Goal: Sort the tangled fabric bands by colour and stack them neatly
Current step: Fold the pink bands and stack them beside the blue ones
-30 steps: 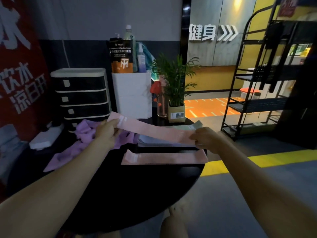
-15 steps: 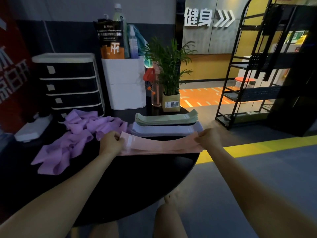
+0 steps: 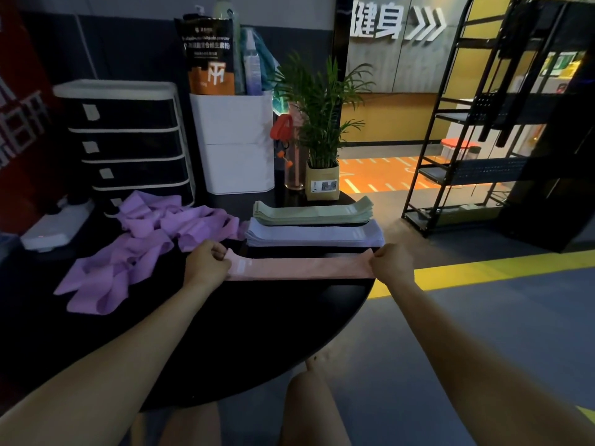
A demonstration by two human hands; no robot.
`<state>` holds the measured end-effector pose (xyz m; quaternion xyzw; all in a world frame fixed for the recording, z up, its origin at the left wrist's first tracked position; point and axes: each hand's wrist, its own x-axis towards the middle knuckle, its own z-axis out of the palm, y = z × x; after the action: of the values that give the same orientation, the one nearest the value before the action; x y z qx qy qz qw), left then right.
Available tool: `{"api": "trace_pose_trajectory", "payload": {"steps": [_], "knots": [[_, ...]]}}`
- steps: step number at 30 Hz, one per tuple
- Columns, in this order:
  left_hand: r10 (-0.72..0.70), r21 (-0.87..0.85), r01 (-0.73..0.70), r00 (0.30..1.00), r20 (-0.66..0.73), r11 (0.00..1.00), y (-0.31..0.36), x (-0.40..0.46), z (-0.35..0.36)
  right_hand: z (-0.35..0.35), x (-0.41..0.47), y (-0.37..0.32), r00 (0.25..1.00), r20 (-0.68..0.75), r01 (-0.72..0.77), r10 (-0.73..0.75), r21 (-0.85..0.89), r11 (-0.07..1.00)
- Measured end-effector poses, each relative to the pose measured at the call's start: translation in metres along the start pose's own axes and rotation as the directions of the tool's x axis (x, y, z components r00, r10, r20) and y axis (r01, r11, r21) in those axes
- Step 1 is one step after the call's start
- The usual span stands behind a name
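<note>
Holding the pink band (image 3: 302, 268) stretched flat between both hands, low over the near part of the desk (image 3: 225, 333); can't tell if it touches yet. Left hand (image 3: 206, 260) has fingers curled round the left end, right hand (image 3: 391, 262) curled round the right end. Long axis runs left-right, square to us, each hand at its own end, neither nearer. Band sits parallel to and just in front of the lavender stack (image 3: 315, 235); green stack (image 3: 312, 210) lies behind that, same orientation. We can't make out a second pink band under it. Our read: lower it straight down and let go, keeping the ends in line with the stacks. Tangled purple bands (image 3: 135, 249) lie left of our left hand, one loop close to the knuckles, so watch for a snag there. Drawer unit (image 3: 128, 143), white bin (image 3: 238, 143) and potted plant (image 3: 322, 156) stand well behind, out of the way. Right end sits near the desk's edge, so it may overhang.
</note>
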<state>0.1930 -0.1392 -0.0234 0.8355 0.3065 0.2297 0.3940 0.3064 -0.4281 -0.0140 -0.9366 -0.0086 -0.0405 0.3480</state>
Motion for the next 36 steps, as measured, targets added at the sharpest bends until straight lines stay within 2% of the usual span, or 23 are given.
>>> {"api": "trace_pose_trajectory", "payload": {"steps": [11,13,15,17,19,22,26,31,36], "knots": [[0.040,-0.141,-0.041,0.999,-0.009,0.989,-0.017,-0.007,0.005,0.013,-0.003,0.004,0.997,-0.079,-0.003,0.005,0.031,1.000],[0.043,-0.153,-0.044,0.999,-0.014,0.987,-0.018,-0.009,0.005,0.015,-0.007,0.000,0.990,-0.133,0.039,-0.039,-0.004,0.999],[0.056,-0.163,-0.058,0.998,-0.023,0.985,-0.019,-0.010,0.006,0.018,-0.014,-0.009,0.973,-0.174,0.141,-0.152,-0.073,0.987],[0.058,-0.184,-0.065,0.997,-0.042,0.981,-0.020,-0.009,0.006,0.022,-0.022,-0.022,0.948,-0.128,0.278,-0.292,-0.120,0.953],[0.066,-0.217,-0.076,0.996,-0.052,0.973,-0.022,-0.008,0.005,0.033,-0.031,-0.036,0.920,-0.015,0.388,-0.392,-0.107,0.915],[0.100,-0.292,-0.105,0.994,-0.034,0.951,-0.024,-0.008,0.004,0.053,-0.046,-0.055,0.859,0.147,0.500,-0.490,-0.036,0.865],[0.145,-0.381,-0.113,0.988,0.054,0.918,-0.024,-0.008,0.002,0.073,-0.057,-0.070,0.773,0.270,0.598,-0.575,-0.006,0.801],[0.214,-0.337,-0.133,0.953,0.215,0.932,-0.033,-0.006,-0.001,0.096,-0.064,-0.070,0.751,0.237,0.634,-0.616,-0.002,0.773],[0.250,-0.241,-0.195,0.942,0.224,0.951,-0.032,-0.007,0.000,0.099,-0.062,-0.066,0.757,0.165,0.643,-0.632,-0.015,0.766]]}}
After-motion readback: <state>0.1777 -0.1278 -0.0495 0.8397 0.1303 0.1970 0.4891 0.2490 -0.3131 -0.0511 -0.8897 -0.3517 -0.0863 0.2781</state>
